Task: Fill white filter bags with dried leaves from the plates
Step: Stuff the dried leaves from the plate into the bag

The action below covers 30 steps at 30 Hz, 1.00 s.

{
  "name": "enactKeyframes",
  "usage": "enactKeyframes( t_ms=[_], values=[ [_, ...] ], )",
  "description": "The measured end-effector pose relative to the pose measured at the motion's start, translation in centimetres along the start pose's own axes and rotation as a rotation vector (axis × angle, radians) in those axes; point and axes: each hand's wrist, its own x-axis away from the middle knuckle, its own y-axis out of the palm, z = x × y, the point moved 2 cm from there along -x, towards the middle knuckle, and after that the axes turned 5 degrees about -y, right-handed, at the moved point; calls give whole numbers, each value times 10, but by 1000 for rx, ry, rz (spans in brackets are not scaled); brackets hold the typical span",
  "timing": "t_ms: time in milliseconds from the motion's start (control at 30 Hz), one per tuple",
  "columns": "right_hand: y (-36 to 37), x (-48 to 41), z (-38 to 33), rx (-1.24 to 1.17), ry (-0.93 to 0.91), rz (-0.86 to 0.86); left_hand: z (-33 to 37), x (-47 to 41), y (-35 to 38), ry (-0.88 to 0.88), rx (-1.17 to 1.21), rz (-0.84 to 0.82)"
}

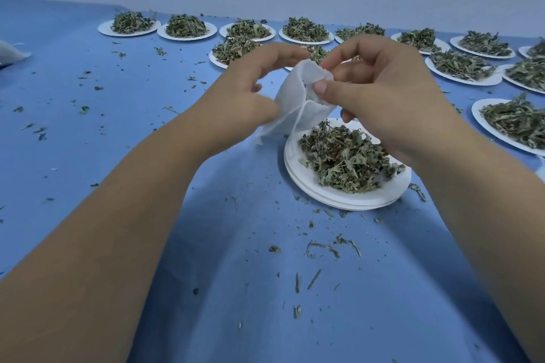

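A limp white filter bag [295, 103] hangs between my two hands above the blue table. My left hand [250, 88] pinches its left side, and my right hand [380, 88] pinches its top edge between thumb and fingers. A thin drawstring dangles from the bag. Just below and to the right sits a white plate [312, 183] on a small stack of plates, heaped with dried green leaves [348, 156]. I cannot tell whether any leaves are inside the bag.
Several more white plates of dried leaves [185, 27] line the far edge and the right side [513, 121] of the blue cloth [118, 127]. A white bag [11, 53] lies at the far left. Leaf crumbs are scattered over the cloth.
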Motion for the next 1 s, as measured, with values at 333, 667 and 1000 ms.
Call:
enactKeyframes(
  t_ms=[333,667,1000],
  values=[
    [10,4,-5,-296,77,63,-12,1,9,-12,-41,-78],
    [18,20,-13,318,-256,-29,-24,-4,7,-26,-134,203],
    [26,19,-3,506,-200,-305,-25,-4,7,-38,-144,-8]
  ],
)
